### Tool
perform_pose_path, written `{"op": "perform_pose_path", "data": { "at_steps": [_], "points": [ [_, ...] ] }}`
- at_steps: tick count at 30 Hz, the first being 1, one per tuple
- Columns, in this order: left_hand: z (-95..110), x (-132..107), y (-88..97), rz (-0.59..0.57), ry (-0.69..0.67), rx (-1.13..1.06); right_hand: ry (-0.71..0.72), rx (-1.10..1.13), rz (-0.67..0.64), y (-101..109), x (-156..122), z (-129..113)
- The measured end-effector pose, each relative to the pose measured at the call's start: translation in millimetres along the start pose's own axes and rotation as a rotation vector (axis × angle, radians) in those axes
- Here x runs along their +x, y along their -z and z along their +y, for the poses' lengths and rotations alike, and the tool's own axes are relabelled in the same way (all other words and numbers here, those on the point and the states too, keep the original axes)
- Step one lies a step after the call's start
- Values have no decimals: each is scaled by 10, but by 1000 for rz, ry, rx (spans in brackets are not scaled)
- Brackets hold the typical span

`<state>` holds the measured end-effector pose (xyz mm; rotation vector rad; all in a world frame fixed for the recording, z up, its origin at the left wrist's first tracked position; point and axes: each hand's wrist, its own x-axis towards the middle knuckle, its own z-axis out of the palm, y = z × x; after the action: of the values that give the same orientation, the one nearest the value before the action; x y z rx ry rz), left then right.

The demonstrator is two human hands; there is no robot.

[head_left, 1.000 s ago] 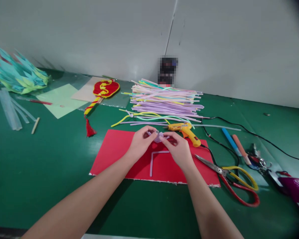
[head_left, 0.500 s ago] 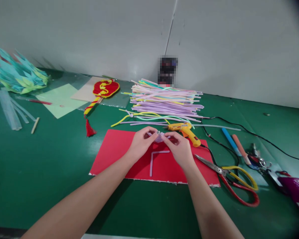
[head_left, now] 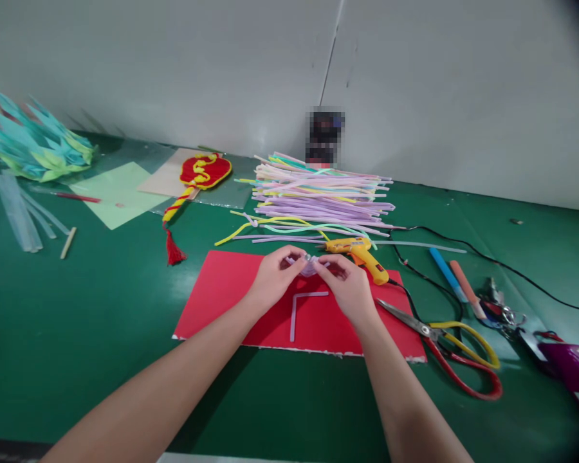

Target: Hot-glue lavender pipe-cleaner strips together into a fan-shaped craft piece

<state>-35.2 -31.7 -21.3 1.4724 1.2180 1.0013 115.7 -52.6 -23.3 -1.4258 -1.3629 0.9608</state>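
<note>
Between the fingertips of my left hand [head_left: 280,273] and my right hand [head_left: 345,283] is a small bent piece of lilac pipe cleaner [head_left: 309,267]. Both hands pinch it, one from each side, and the fingers cover much of its shape. They are over the far part of a red board [head_left: 222,296] with ragged white near edges. Below the hands, an L-shaped lilac pipe cleaner [head_left: 293,315] lies on the board. A yellow glue gun [head_left: 367,257] rests just beyond my right hand.
Scissors [head_left: 429,331] lie at the board's right, near two markers [head_left: 456,276] and a purple tool [head_left: 569,366]. Behind is a pile of pastel pipe cleaners [head_left: 318,199]. A red fan-shaped ornament [head_left: 205,172], pale green paper [head_left: 120,193] and clear glue sticks [head_left: 17,212] are at left.
</note>
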Motion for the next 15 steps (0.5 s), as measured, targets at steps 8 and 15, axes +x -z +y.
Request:
{"op": "perform_pose_path", "data": {
  "at_steps": [8,15],
  "points": [
    [-16,1,-20,-28,14,-43,20,-7,42,10,-4,-16],
    [-27,3,-17,-20,7,-41,24,-4,24,10,-12,-19]
  ]
}}
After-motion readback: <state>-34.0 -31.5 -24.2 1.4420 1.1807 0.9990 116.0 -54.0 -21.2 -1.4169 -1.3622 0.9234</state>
